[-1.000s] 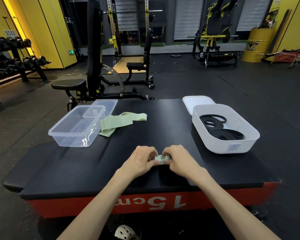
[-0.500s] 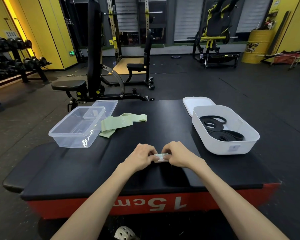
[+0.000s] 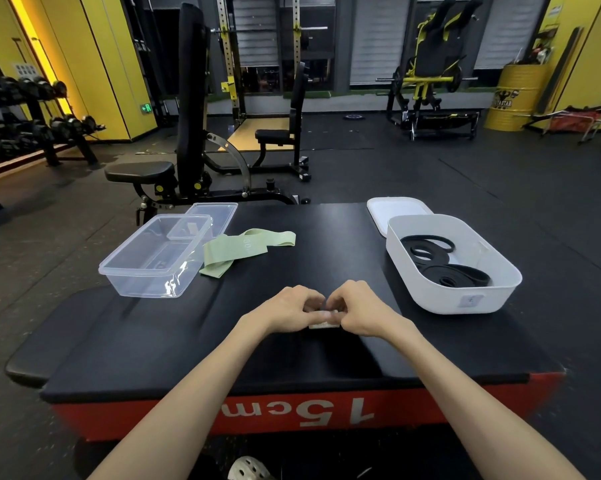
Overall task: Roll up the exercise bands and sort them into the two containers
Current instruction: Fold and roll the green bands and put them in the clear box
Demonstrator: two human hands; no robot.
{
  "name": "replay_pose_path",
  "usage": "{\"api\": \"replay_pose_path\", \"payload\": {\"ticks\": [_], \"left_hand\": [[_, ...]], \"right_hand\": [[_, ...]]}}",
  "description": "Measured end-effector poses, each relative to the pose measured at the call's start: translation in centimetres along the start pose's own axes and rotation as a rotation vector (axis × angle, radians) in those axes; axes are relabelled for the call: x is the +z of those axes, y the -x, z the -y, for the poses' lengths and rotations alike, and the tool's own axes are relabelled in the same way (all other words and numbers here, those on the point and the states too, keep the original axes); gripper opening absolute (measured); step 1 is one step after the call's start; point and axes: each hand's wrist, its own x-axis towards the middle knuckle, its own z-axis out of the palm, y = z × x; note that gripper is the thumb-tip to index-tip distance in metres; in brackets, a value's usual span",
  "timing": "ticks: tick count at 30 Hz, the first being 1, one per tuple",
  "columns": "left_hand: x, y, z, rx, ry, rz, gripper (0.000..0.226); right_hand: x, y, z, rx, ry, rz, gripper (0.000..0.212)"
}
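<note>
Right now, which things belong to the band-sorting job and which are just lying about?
Job: left hand, right hand, rolled green band, loose green band, clear container, white container, black bands.
Lying about: weight bench, dumbbell rack, yellow barrel.

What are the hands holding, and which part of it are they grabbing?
A small rolled-up pale green band. The left hand pinches its left end and the right hand pinches its right end.
</note>
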Motion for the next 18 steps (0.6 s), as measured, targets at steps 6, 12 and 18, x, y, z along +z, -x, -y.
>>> {"api": "replay_pose_path", "payload": {"ticks": [6,12,18], "left_hand": [[-1.4,0.3,-0.4,0.021,0.049,-0.129,0.028],[-3.0,0.7,0.7,0.021,0.041,-0.217,0.021],[-6.1,1.2,4.1,-0.003,-0.028,-0.282,0.016]], "right_hand": [[-0.8,-0.4,0.8,-0.056,-0.001,-0.063,0.015],[-1.2,-1.9,1.8,-0.097,-0.095,-0.054,0.021],[-0.2,-5.8,2.6,-0.171,-0.049,-0.115,0.031]]}}
